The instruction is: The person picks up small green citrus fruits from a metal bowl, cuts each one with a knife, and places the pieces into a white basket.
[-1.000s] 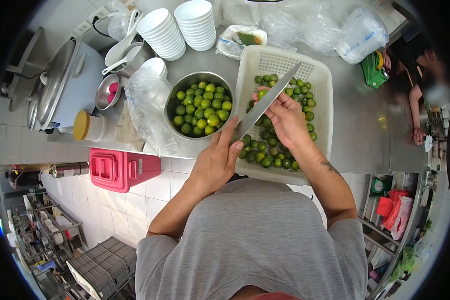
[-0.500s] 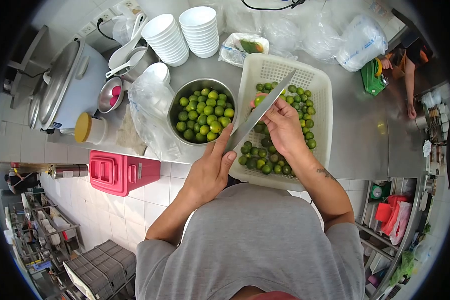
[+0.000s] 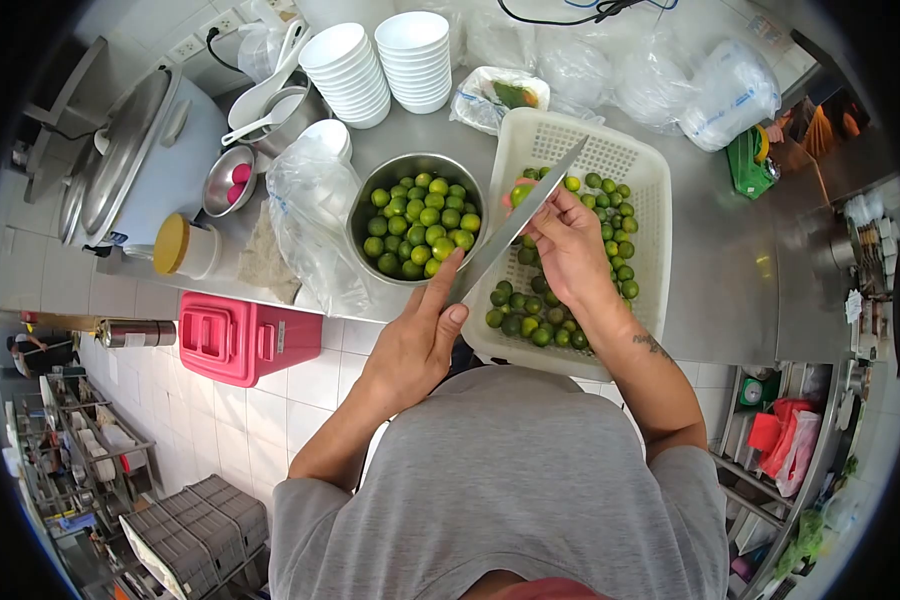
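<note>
A long knife [image 3: 518,222] slants up and to the right from my left hand [image 3: 420,335], which is closed around its handle with the index finger along the blade. My right hand [image 3: 568,240] is behind the blade, its fingers closed on a green lime [image 3: 522,194] that the blade partly hides. Below the knife sits a white perforated basket [image 3: 652,230] with many green limes [image 3: 536,318] in it. To its left a round metal bowl [image 3: 358,238] is heaped with limes [image 3: 422,215].
Stacked white bowls [image 3: 346,75], plastic bags [image 3: 315,215] and a yellow-lidded tub [image 3: 175,245] are on the metal counter. A red bin [image 3: 245,338] is on the floor. Part of another person [image 3: 820,130] shows at the upper right.
The view has shifted slightly, so the counter items appear a little to the right. Both hands keep nearly the same pose, with the knife still across the lime.
</note>
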Action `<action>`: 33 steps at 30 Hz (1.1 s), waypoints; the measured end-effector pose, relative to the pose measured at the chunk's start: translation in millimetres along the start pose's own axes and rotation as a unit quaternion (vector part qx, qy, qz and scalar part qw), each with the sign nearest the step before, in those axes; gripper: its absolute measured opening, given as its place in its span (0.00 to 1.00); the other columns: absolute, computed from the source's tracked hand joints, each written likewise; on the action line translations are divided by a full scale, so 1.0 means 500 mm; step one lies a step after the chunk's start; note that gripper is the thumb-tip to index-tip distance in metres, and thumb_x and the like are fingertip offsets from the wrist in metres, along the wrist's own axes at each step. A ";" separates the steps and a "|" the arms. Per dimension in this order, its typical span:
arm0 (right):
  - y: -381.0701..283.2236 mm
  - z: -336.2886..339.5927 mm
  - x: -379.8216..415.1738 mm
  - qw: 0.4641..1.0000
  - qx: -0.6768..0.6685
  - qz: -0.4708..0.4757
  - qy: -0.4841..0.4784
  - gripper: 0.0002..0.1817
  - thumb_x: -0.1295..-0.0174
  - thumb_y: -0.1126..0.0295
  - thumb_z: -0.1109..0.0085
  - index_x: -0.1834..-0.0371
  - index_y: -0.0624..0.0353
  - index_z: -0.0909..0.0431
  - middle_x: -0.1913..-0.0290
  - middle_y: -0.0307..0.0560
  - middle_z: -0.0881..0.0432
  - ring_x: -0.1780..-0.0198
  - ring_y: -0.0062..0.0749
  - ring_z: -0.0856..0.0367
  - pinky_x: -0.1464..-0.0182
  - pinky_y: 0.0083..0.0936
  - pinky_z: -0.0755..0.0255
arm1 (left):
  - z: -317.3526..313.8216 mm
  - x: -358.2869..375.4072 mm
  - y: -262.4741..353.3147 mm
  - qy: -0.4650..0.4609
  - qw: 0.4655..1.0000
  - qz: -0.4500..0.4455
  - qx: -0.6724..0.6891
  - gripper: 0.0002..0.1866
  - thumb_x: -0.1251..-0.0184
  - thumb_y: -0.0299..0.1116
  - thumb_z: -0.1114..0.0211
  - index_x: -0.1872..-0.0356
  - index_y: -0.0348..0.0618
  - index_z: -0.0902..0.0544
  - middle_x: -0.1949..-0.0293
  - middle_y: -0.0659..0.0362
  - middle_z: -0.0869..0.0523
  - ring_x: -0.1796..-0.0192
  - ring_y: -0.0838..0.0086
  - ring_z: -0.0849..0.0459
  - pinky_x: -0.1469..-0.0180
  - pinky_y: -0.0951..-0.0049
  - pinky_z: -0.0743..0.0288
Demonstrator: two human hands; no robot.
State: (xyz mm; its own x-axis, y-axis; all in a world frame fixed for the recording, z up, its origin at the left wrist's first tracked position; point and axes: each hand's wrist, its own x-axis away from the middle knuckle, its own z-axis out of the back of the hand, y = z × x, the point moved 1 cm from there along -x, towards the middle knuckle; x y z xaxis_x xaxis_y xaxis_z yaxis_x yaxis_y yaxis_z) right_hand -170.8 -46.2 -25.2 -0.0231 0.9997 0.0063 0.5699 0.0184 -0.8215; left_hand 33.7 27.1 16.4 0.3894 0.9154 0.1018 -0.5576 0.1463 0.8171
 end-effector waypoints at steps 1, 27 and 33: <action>0.002 -0.003 0.001 1.000 0.005 -0.001 -0.004 0.14 0.32 0.72 0.40 0.47 0.67 0.22 0.56 0.46 0.15 0.58 0.23 0.20 0.55 0.21 0.27 | 0.000 0.001 -0.001 0.004 1.000 -0.002 -0.002 0.29 0.19 0.47 0.58 0.23 0.52 0.47 0.36 0.36 0.30 0.44 0.40 0.21 0.43 0.51 0.27; 0.046 -0.048 0.035 1.000 0.015 -0.010 -0.009 0.08 0.34 0.76 0.40 0.54 0.64 0.23 0.59 0.44 0.16 0.61 0.25 0.20 0.55 0.24 0.24 | -0.007 -0.032 0.008 0.045 0.999 -0.016 -0.019 0.29 0.20 0.46 0.57 0.23 0.52 0.48 0.47 0.38 0.24 0.54 0.43 0.19 0.51 0.51 0.25; 0.036 -0.029 0.023 1.000 0.017 0.005 -0.006 0.12 0.33 0.76 0.41 0.47 0.63 0.24 0.53 0.44 0.16 0.54 0.24 0.19 0.50 0.24 0.26 | -0.006 -0.030 0.005 0.049 0.998 -0.040 -0.010 0.30 0.20 0.47 0.58 0.23 0.50 0.48 0.45 0.35 0.25 0.53 0.41 0.19 0.50 0.50 0.26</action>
State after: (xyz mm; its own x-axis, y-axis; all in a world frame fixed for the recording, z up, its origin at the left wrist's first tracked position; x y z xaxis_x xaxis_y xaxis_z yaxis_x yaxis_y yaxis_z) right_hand -148.9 -34.2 -31.9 -0.0281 0.9996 -0.0090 0.5420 0.0077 -0.8403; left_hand 24.5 14.9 15.4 0.3601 0.9327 -0.0213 -0.5427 0.2280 0.8084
